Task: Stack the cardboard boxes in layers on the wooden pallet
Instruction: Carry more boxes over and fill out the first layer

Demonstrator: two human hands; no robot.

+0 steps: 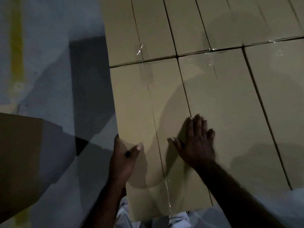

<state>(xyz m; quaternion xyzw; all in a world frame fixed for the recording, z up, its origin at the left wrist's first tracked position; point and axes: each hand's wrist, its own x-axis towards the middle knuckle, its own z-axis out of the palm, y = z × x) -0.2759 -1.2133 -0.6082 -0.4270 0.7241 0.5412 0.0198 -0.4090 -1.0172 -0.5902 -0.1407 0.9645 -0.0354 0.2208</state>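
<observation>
- Long tan cardboard box [144, 112]: lies flat at the near-left corner of a layer of like boxes, long side running away from the person and near end over their lap.
- Left hand [123, 162]: clasps this box's left edge, with the thumb on the top face and the fingers down the side, mostly hidden.
- Right hand [195, 145]: laid flat, fingers straight and spread, holding nothing. It straddles the seam on this box's right; the thumb is on this box.
- Clear glossy tape [168, 195]: runs along this box's centre flap seam at the near end.
- Second tan cardboard box [230, 120]: touches the corner box's right side, parallel, tops level. Third tan box [283, 96] lies beyond it.
- Far row of tan boxes [154, 27]: butts against the corner box's far end, same orientation.
- Grey concrete floor [49, 63]: left of the corner box and lower, with a faded yellow painted line [16, 38] well to the left.
- Separate brown cardboard box [19, 153]: left of the corner box, apart from the layer, partly in shadow.
- Pale clothing [177, 219]: shows just under the corner box's near end.
</observation>
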